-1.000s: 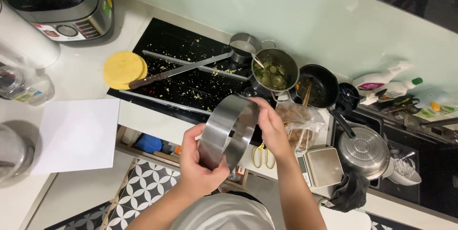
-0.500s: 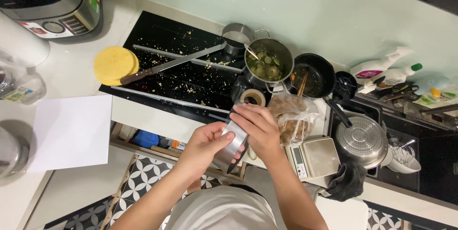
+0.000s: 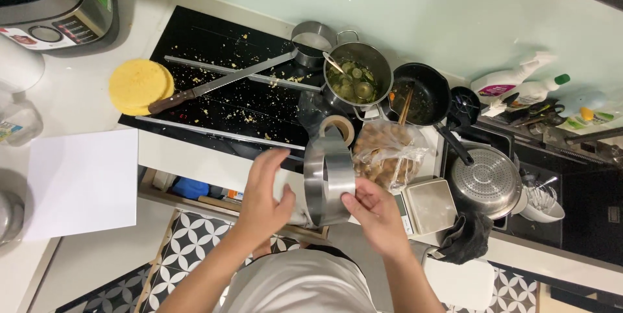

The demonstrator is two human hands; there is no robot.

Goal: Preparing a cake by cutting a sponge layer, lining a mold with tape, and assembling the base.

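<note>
Right hand (image 3: pixel 376 212) on shiny (steel) ring (image 3: pixel 328 177)

A clear plastic bag (image 3: pixel 389 154) of brown food sits on the counter just right of the stove, crumpled and knotted, beside a small scale (image 3: pixel 428 204). Against the back wall on the right stand a white spray bottle (image 3: pixel 509 83) and a white bottle with a green cap (image 3: pixel 542 90). At the top left, a grey appliance (image 3: pixel 58 1) carries a white control panel with a round dial and a yellow sticker on its side. At the far left edge, a clear bottle (image 3: pixel 14 125) bears a pale label.
</note>
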